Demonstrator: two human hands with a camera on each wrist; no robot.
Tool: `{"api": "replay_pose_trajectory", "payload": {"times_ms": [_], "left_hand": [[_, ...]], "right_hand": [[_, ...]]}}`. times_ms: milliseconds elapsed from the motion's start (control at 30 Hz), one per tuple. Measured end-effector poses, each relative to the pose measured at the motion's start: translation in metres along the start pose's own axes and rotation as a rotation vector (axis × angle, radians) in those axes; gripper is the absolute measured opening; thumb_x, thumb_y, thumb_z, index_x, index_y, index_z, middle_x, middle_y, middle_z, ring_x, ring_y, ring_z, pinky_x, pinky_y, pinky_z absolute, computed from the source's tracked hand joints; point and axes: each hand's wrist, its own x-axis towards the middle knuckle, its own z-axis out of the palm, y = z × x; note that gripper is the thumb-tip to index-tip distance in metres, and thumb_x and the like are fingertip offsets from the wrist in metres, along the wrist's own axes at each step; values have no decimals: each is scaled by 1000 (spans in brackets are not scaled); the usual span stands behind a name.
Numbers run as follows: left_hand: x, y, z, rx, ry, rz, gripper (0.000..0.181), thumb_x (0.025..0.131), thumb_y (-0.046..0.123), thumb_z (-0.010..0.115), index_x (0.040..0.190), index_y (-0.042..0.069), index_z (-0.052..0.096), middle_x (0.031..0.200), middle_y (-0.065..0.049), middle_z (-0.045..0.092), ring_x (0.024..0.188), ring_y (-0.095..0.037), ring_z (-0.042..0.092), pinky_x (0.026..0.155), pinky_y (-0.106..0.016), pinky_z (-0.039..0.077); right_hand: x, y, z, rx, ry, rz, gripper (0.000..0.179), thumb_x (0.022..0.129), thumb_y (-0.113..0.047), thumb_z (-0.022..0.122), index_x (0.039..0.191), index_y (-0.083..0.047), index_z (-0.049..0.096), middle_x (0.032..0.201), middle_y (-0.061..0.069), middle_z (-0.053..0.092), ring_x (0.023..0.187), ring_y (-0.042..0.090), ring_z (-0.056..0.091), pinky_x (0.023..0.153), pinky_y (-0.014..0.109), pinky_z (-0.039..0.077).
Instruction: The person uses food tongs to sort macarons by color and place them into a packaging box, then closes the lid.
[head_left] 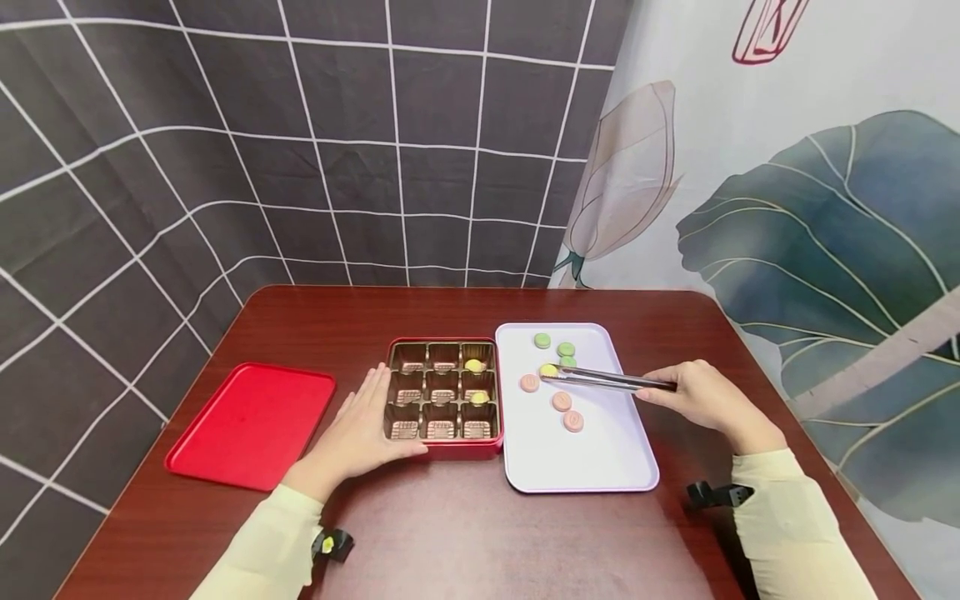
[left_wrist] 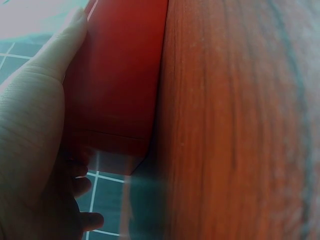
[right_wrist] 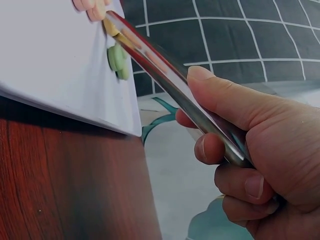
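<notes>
In the head view my right hand (head_left: pixel 708 398) holds metal tongs (head_left: pixel 607 380) over the white tray (head_left: pixel 577 467). The tongs' tips are at a yellow macaron (head_left: pixel 550 369); whether they grip it or only touch it is hard to tell. The right wrist view shows thumb and fingers curled round the tongs (right_wrist: pixel 170 82). My left hand (head_left: pixel 358 429) rests against the left side of the red box (head_left: pixel 446 451), fingers straight, thumb along its front. Inside the box is a brown divided insert (head_left: pixel 440 411); two right-hand compartments hold yellow macarons (head_left: pixel 474 366).
Green macarons (head_left: pixel 566 349) lie at the tray's back and pink macarons (head_left: pixel 573 421) nearer its middle. A red lid (head_left: pixel 251 425) lies left of the box on the brown table (head_left: pixel 480 533). A dark grid-patterned curtain (head_left: pixel 330 167) hangs behind.
</notes>
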Motion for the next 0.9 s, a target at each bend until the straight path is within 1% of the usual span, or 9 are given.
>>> {"api": "replay_pose_trajectory", "payload": {"times_ms": [133, 233, 300, 400, 533, 767, 900], "left_hand": [[0, 1, 0, 3, -3, -1, 133, 61, 85, 60, 153, 2, 12, 160, -15, 11, 146, -30, 9, 111, -57, 23], [0, 1, -1, 8, -3, -1, 134, 61, 87, 59, 153, 2, 12, 160, -15, 11, 146, -30, 10, 110, -58, 23], [1, 1, -1, 9, -1, -1, 134, 61, 87, 58, 153, 2, 12, 160, -15, 11, 146, -30, 10, 110, -58, 23], [1, 1, -2, 7, 5, 2, 134, 61, 86, 60, 153, 1, 13, 160, -15, 11, 146, -31, 10, 110, -58, 23], [1, 2, -2, 4, 13, 9, 133, 61, 83, 63, 153, 0, 13, 159, -17, 12, 146, -32, 11, 109, -59, 23], [1, 1, -1, 2, 15, 11, 133, 62, 82, 65, 153, 0, 14, 159, -17, 13, 146, -32, 11, 109, -59, 24], [1, 1, -1, 0, 10, 9, 134, 61, 84, 62, 153, 1, 14, 159, -17, 13, 146, -32, 11, 109, -59, 24]], "right_hand": [[-1, -1, -2, -9, 5, -1, 28, 82, -29, 78, 102, -9, 76, 82, -4, 71, 64, 13, 55, 57, 28, 48], [-2, -2, -4, -10, 17, -17, 30, 81, -29, 78, 102, -8, 76, 80, -5, 71, 63, 13, 53, 55, 27, 47], [-2, -3, -6, -9, 25, -32, 33, 81, -32, 78, 103, -7, 76, 80, -5, 71, 62, 12, 53, 54, 26, 46], [-3, -4, -7, -5, 31, -51, 40, 81, -40, 76, 104, -7, 76, 79, -7, 71, 60, 11, 52, 52, 24, 44], [-4, -7, -8, 24, 30, -59, 46, 81, -48, 73, 103, -8, 76, 79, -7, 70, 59, 10, 52, 50, 24, 43], [-6, -16, -8, 94, 18, -62, 45, 79, -50, 72, 102, -11, 76, 83, -6, 72, 63, 10, 56, 54, 24, 47], [-7, -21, -8, 113, 18, -81, 44, 79, -48, 73, 103, -12, 76, 85, -5, 72, 62, 10, 56, 53, 23, 46]]}}
